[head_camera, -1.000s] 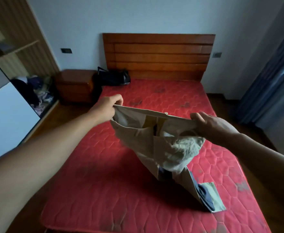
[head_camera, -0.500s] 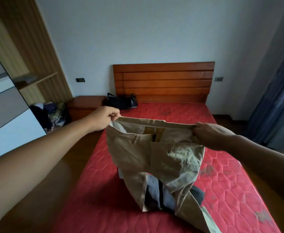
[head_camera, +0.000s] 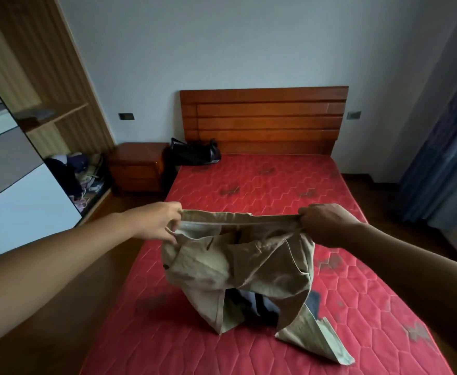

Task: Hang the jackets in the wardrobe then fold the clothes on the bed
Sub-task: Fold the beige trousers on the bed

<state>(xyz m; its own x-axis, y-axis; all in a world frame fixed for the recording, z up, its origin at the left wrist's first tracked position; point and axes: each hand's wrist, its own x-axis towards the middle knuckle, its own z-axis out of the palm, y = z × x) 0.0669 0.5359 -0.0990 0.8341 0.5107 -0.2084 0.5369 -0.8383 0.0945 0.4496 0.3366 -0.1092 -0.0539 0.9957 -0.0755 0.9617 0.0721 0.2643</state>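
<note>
Trousers (head_camera: pixel 238 266) gripped by left hand (head_camera: pixel 159 223), right hand (head_camera: pixel 324 223), hems on mattress (head_camera: pixel 276 185)

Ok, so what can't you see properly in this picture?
All in the head view:
Dark blue-grey clothing on the red quilted mattress: mostly covered by the hanging khaki cotton trousers, so its kind is unclear.
Jumbled clothes pile in the wooden wardrobe: dim and small, no item distinguishable.
Flat dark object on the wardrobe shelf: blurred.
Black bag by the headboard: too dark for detail.
</note>
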